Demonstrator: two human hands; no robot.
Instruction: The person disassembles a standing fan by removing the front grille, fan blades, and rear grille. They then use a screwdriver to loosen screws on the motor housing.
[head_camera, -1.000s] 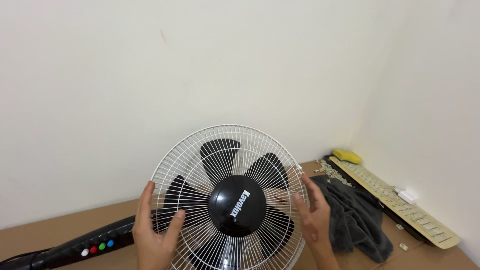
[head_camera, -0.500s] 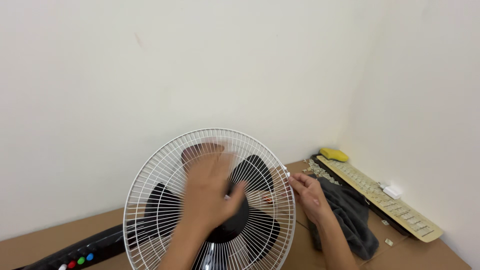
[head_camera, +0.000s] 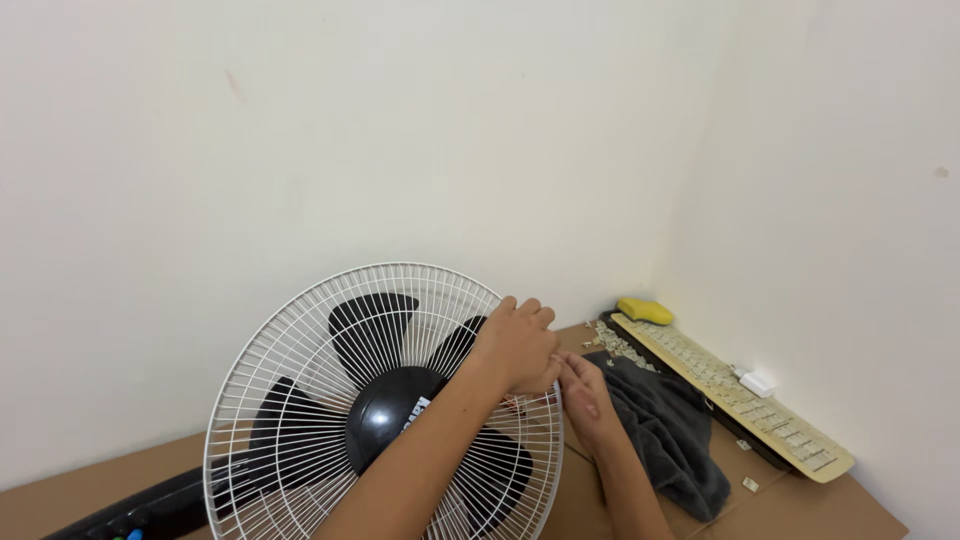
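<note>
A fan with a white wire grille (head_camera: 300, 400), black blades and a black hub (head_camera: 385, 410) lies tilted in front of me. My left arm crosses over the front of the grille. My left hand (head_camera: 518, 345) curls its fingers over the grille's right rim. My right hand (head_camera: 585, 398) sits just below and to the right of it, with its fingertips pinched at the same stretch of rim. The two hands touch each other there. What the fingers pinch is too small to make out.
The fan's black pole (head_camera: 120, 515) with coloured buttons runs off to the lower left. A dark grey cloth (head_camera: 675, 440), a beige keyboard (head_camera: 735, 400) with a small white block (head_camera: 757, 383), loose keycaps (head_camera: 608, 345) and a yellow object (head_camera: 645, 310) lie by the right wall on brown cardboard (head_camera: 820, 510).
My left hand has swept from the grille's left edge across the front to the right rim. My right hand has closed in on the same spot. The view has shifted right.
</note>
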